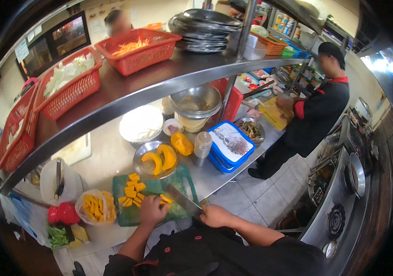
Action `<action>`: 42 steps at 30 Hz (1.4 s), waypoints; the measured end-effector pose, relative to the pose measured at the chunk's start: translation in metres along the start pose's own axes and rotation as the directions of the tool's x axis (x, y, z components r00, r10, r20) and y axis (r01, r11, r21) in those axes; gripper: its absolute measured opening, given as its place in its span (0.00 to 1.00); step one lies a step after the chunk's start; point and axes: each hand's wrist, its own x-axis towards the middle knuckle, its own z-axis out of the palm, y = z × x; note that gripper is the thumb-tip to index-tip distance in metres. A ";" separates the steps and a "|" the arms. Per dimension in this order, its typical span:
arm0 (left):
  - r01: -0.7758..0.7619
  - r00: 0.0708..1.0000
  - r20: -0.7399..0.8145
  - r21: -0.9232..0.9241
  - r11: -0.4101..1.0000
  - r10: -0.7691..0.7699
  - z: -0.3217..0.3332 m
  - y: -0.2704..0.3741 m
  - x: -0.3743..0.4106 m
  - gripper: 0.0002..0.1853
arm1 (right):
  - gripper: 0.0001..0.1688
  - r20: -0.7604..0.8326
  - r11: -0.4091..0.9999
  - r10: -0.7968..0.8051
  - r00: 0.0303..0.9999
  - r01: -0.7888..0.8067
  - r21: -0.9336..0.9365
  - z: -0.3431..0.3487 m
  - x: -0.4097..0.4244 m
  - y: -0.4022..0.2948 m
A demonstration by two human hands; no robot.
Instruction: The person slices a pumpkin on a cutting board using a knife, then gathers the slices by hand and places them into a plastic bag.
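Observation:
My right hand (214, 216) grips the handle of a cleaver (183, 200), its broad blade slanting over the right part of a green cutting board (179, 179). Orange squash pieces (165, 199) lie between the blade and my left hand (153, 209), whose fingers rest on or beside them; whether they grip a piece is hidden. More cut squash chunks (131, 194) lie scattered on the board's left half. Behind the board, a metal bowl (139, 168) holds curved squash wedges (167, 156). A larger squash piece (182, 144) sits next to a squeeze bottle (203, 145).
A plastic bag of cut yellow-orange strips (93, 208) stands left of the board. A blue-rimmed container (231, 146) is at the right. A steel shelf (131, 86) with red baskets (141, 51) overhangs the counter. A co-worker (320, 107) stands at the right, near the stove.

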 end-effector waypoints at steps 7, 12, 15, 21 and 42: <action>0.184 0.980 -0.048 -0.145 0.972 -0.193 0.035 -0.005 -0.033 0.21 | 0.17 0.033 0.993 -0.048 0.998 0.051 -0.104 0.008 0.004 -0.004; 0.133 0.988 -0.057 -0.196 0.972 -0.146 0.010 0.002 -0.052 0.15 | 0.16 0.105 0.970 -0.027 0.994 0.051 -0.238 0.001 0.003 -0.034; 0.159 0.981 -0.086 -0.175 0.972 -0.176 0.013 -0.001 -0.061 0.13 | 0.16 0.152 0.947 -0.025 0.988 0.072 -0.313 0.007 0.012 -0.041; 0.166 0.977 -0.103 -0.199 0.966 -0.189 0.010 0.004 -0.063 0.13 | 0.15 0.237 0.921 -0.006 0.971 0.098 -0.376 0.009 0.020 -0.056; 0.131 0.981 -0.120 -0.174 0.976 -0.153 0.020 -0.005 -0.063 0.15 | 0.16 0.263 0.946 0.034 0.964 0.053 -0.320 0.067 0.069 -0.068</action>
